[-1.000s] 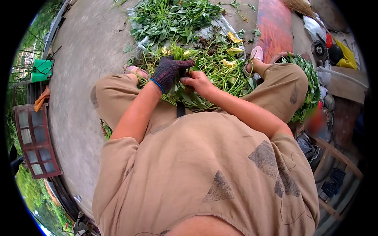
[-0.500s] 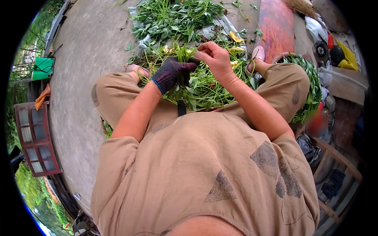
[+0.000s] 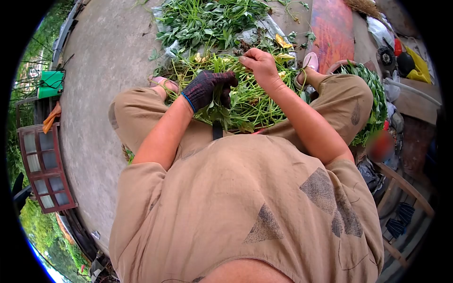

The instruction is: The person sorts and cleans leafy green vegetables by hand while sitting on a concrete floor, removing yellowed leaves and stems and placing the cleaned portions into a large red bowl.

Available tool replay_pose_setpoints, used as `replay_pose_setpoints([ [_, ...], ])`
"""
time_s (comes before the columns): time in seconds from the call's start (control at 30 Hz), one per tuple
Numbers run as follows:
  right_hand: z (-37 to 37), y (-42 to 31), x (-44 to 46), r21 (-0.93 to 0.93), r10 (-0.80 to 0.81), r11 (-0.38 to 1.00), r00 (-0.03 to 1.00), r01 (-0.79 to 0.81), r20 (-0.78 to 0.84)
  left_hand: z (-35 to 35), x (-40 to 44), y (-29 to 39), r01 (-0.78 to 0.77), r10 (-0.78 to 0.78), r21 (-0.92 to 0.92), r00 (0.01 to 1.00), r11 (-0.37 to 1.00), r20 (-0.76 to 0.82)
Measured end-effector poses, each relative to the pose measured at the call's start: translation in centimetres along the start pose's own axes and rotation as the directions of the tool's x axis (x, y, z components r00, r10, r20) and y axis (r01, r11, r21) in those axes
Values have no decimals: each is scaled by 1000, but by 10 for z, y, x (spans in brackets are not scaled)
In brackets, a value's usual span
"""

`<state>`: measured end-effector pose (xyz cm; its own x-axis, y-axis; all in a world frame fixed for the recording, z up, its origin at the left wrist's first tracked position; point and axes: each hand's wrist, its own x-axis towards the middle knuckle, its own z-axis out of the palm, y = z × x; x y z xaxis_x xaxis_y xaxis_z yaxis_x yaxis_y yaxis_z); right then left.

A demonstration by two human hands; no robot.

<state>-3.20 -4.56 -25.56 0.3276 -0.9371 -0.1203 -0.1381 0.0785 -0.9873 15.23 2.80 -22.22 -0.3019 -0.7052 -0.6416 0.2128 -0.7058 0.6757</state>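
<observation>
My left hand (image 3: 207, 88), in a dark knitted glove with a blue cuff, is closed round a bunch of leafy green stems (image 3: 218, 111). Leaves hang below the fist, and more stems stick out above it. To its right is my bare right hand (image 3: 262, 70), with thumb and forefinger pinched together. Whether anything thin sits in that pinch is too small to tell. Both hands are over a loose pile of green stems (image 3: 258, 109) between my legs. Beyond it lies a heap of leafy greens (image 3: 212, 23) on a plastic sheet (image 3: 272, 29).
Several yellow leaves (image 3: 283, 41) lie among the stems. More greens (image 3: 377, 104) fill a container beside my right knee. Farther right are a wooden chair (image 3: 409, 186) and a yellow bag (image 3: 419, 67). Concrete floor (image 3: 94, 141) stretches to the left, near a red window frame (image 3: 47, 167).
My right hand has moved slightly right, away from the bunch, and its fingers have curled in more. My left hand keeps its hold on the stems in nearly the same place.
</observation>
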Motion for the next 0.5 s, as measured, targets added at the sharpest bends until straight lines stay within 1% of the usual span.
replay_pose_setpoints([
  [0.07,-1,6,0,-16,29,999,999,-29,-22,1,1,0,-38,39,38,999,999,-17],
  [0.1,-2,10,1,-23,42,999,999,-43,-31,0,3,0,-24,24,12,1000,1000,-12],
  [0.13,-2,13,2,-246,-46,969,993,17,-110,-2,6,0,-9,9,-14,1000,1000,-7],
  [0.17,-3,17,3,-459,-149,887,975,57,-167,-3,7,0,5,-5,-38,1000,999,-1],
  [0.2,-7,21,4,-651,-262,756,944,72,-200,2,3,2,-18,18,-10,1000,1000,-20],
  [0.23,-21,29,13,-727,-191,684,949,-56,-252,2,0,2,-47,47,-1,999,999,-15],
  [0.27,-39,36,22,-712,-31,667,947,-218,-319,0,-3,2,-78,78,9,997,997,-5],
  [0.3,-53,41,29,-686,124,624,915,-373,-384,-4,-4,4,-111,111,18,994,994,5],
  [0.33,-60,51,32,-681,156,672,955,-290,-252,-10,0,0,-164,164,-71,986,984,3],
  [0.4,-68,71,34,-633,195,763,980,-133,29,-14,3,4,-187,187,-194,982,963,-20],
  [0.43,-52,59,28,-605,228,786,969,-128,91,-14,3,6,-198,196,-256,980,946,-34],
  [0.47,-38,46,21,-541,165,838,977,-68,133,-18,7,7,-206,199,-233,979,950,-55],
  [0.5,-25,38,18,-213,199,967,940,-142,276,-21,12,8,-222,206,-286,975,932,-86],
])
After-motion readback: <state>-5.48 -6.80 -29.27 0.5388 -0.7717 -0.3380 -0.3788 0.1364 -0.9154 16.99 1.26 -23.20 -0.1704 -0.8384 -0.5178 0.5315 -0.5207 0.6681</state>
